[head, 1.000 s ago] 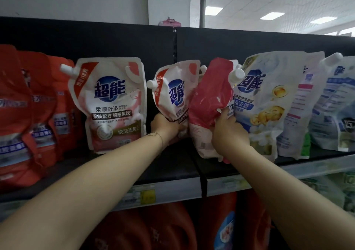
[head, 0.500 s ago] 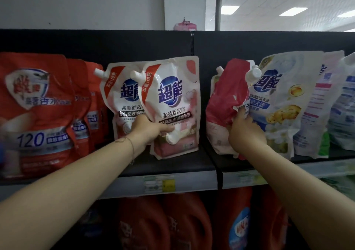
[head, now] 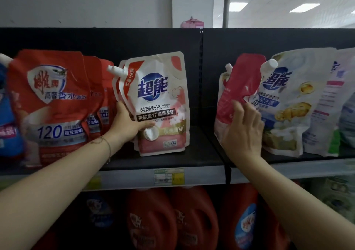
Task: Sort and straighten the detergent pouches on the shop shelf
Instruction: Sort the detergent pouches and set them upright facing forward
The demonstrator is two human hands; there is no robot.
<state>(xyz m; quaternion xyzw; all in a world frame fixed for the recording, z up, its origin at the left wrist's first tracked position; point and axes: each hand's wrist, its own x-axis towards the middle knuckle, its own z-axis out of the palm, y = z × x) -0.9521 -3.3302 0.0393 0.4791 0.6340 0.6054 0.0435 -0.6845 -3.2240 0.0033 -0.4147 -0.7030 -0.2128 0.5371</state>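
Observation:
A pink-and-white detergent pouch [head: 163, 99] stands upright on the black shelf [head: 172, 159], with a matching pouch hidden close behind it. My left hand [head: 127, 122] grips the lower left edge of this pair, thumb across the front. To the right, a red-backed pouch [head: 240, 88] leans turned away from me. My right hand [head: 244, 132] rests against its lower part with fingers spread and fairly straight. A white-and-yellow pouch [head: 294, 103] stands just right of it.
Red pouches [head: 51, 99] crowd the shelf's left side, touching my left wrist area. More white pouches [head: 330, 103] lean at the far right. A bare gap of shelf lies between the two groups. Red detergent jugs [head: 153, 221] fill the shelf below.
My left hand slid the pink-and-white pouch left until it stands squarely in front of its twin. My right hand loosened from a grip on the red-backed pouch to spread fingers against it.

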